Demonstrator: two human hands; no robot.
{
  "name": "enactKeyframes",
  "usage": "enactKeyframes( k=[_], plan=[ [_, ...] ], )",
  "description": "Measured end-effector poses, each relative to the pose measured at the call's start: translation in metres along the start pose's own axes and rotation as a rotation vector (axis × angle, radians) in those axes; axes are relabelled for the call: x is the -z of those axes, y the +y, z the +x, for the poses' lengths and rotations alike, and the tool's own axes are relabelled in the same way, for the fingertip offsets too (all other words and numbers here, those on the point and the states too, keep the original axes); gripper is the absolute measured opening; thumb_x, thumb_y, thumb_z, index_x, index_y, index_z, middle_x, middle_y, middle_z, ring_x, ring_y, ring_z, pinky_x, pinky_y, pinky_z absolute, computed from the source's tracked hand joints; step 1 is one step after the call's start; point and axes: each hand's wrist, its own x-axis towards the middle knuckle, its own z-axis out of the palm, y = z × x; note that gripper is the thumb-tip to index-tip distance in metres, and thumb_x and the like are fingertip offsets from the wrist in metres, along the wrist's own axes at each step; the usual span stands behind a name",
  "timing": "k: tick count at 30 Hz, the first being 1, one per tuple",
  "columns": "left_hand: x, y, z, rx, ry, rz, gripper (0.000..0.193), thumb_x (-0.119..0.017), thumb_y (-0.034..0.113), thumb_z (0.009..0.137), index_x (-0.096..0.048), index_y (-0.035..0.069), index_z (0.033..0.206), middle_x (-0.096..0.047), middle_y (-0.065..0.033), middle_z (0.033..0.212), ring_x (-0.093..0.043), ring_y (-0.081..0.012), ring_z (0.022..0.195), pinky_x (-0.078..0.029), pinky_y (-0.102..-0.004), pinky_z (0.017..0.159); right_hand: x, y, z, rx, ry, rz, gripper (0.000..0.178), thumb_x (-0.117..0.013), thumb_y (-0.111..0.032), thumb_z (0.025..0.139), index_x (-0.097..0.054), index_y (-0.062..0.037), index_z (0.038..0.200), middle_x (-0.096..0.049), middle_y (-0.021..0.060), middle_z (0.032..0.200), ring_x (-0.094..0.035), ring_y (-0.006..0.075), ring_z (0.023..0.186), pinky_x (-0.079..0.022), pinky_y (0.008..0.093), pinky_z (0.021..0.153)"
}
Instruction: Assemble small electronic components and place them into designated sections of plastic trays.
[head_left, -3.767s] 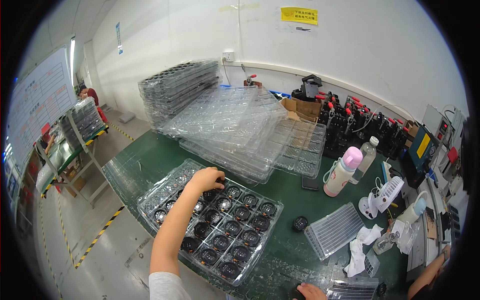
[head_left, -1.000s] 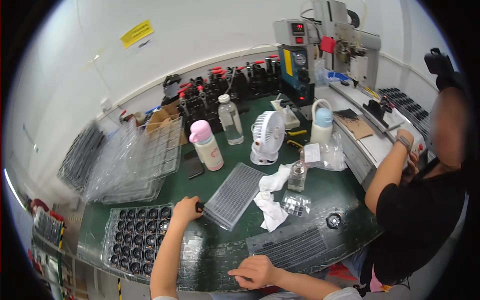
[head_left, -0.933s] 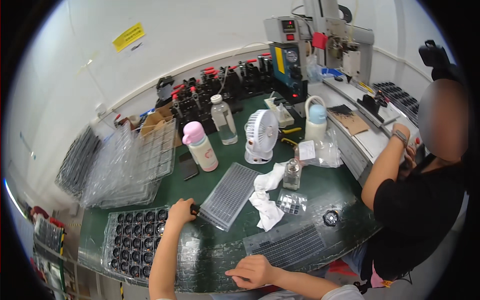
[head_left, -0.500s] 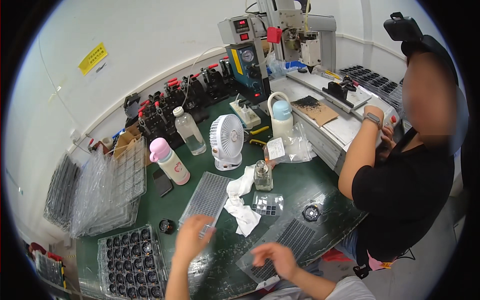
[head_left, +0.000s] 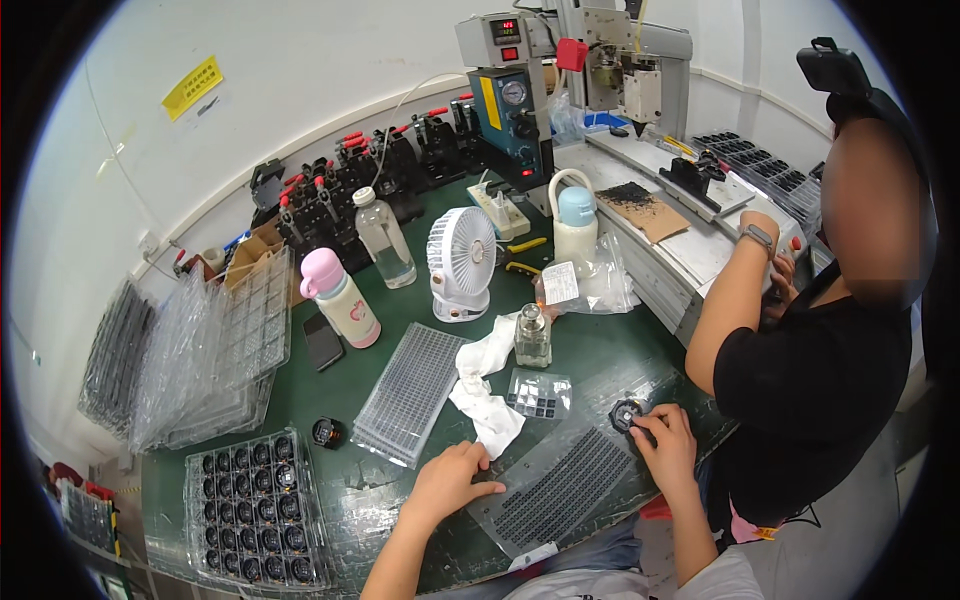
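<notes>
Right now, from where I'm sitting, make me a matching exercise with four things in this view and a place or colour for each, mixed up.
Column one:
1. Right hand
2. Desk fan
3. Smartphone
4. Left hand

Column two:
A. Beside the pink-lidded bottle
B. Near the lower end of the crumpled white wipe
C. At a round black part
D. White

Pairs: 1-C, 2-D, 3-A, 4-B

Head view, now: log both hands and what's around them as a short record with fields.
Left hand: thumb spread, at the left end of the dark-rowed sheet; contact unclear
Right hand: fingertips at a black round part
Far left: tray of round parts
Beside tray: loose round part
Beyond left hand: white cloth
</notes>
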Motion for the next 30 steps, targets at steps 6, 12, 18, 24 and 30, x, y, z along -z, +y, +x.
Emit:
enactKeyframes(
  k=[6,12,18,24,30],
  plan=[
    [-0.001,-0.001,-0.005,0.02,0.187,-0.024,0.029,-0.073,0.026,0.074,-0.054,0.007,0.087,-0.058,-0.0044,0.076,-0.058,-0.0214,0.073,-0.046,-0.0332,0.062,0.007,0.002,0.001,0.203,-0.064,-0.038,0.014,-0.074,-0.01,0.069,-0.068,-0.0083,0.081,-0.054,0.0034,0.085,-0.055,0.02,0.075,-0.047,0.0327,0.062],
    [-0.017,0.001,-0.009,0.113,0.238,-0.875,0.026,-0.063,0.013,0.087,-0.048,0.004,0.107,-0.066,-0.0101,0.093,-0.062,-0.0122,0.074,-0.047,-0.0234,0.059,-0.007,-0.055,0.006,0.432,0.081,0.117,0.022,-0.073,-0.005,0.064,-0.069,-0.0105,0.084,-0.057,0.0031,0.084,-0.057,0.0196,0.065,-0.046,0.0294,0.055],
    [-0.02,0.005,-0.01,0.056,0.327,-1.226,0.03,-0.061,0.005,0.087,-0.041,0.004,0.11,-0.062,-0.0079,0.083,-0.058,-0.0105,0.065,-0.046,-0.0212,0.055,-0.028,-0.125,0.027,0.942,-0.027,0.083,0.025,-0.067,-0.012,0.065,-0.068,-0.0142,0.089,-0.057,-0.0025,0.087,-0.055,0.0128,0.066,-0.044,0.0253,0.054],
    [-0.018,-0.023,-0.006,0.123,0.524,-1.155,0.027,-0.063,0.007,0.086,-0.045,0.003,0.106,-0.06,-0.0062,0.086,-0.058,-0.0098,0.065,-0.045,-0.0201,0.053,-0.052,-0.123,0.067,0.721,-0.681,0.593,0.028,-0.072,-0.024,0.074,-0.062,-0.0111,0.096,-0.06,0.003,0.096,-0.059,0.0242,0.089,-0.049,0.0322,0.073],
    [-0.008,-0.03,-0.008,0.142,0.442,-1.116,0.027,-0.065,0.007,0.084,-0.049,0.002,0.106,-0.062,-0.0044,0.092,-0.06,-0.0088,0.068,-0.044,-0.019,0.054,-0.066,-0.099,0.05,0.709,-0.985,0.426,0.028,-0.074,-0.02,0.071,-0.062,-0.0118,0.094,-0.061,0.002,0.096,-0.057,0.0236,0.096,-0.046,0.0353,0.082]
  ],
)
